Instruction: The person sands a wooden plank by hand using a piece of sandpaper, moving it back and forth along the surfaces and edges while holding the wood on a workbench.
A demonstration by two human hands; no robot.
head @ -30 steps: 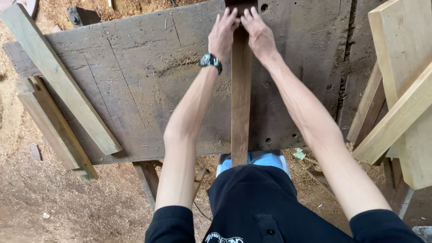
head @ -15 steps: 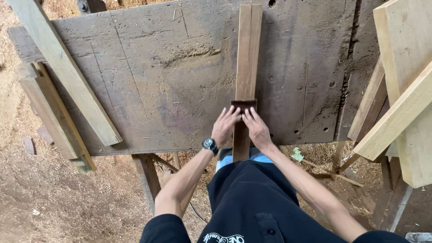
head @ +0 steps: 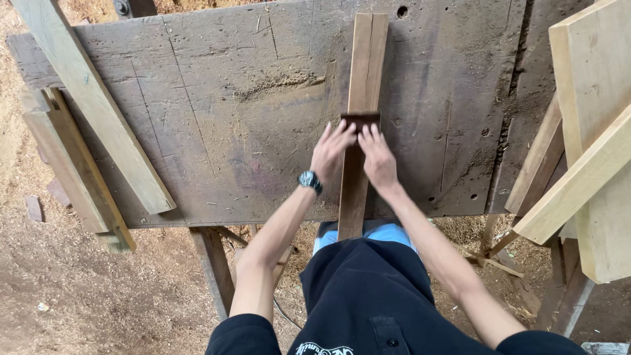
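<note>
- Head view: a long narrow brown wooden strip lies lengthwise on a wide, dark, weathered wooden workbench top, running from the far edge of that bench top to its near edge and overhanging it toward the person's dark shorts
- On the strip, about midway along its length, sits a small dark flat rectangular scraper blade, set crosswise to the strip
- The left hand has its fingers stretched forward and closed against the left end of the blade, thumb side toward the strip; a black wristwatch sits on that wrist
- The right hand mirrors it just beside, fingers pressed on the blade's right end; the two hands touch over the strip and both have hold of the blade, though how the thumbs sit behind it cannot be told
- Both hands are motion-blurred, so the step in hand looks like a scraping stroke along the strip's top face, roughly mid-travel
- Judged from this, the next move calls for even pressure from both hands and the blade kept square across the strip, so it does not dig in or slide off the narrow edge
- Left of the bench top's middle, a pale planed wooden plank lies slanted across the bench; more pale boards lean at the bench's right end
- Below the bench, sawdust-covered ground
</note>
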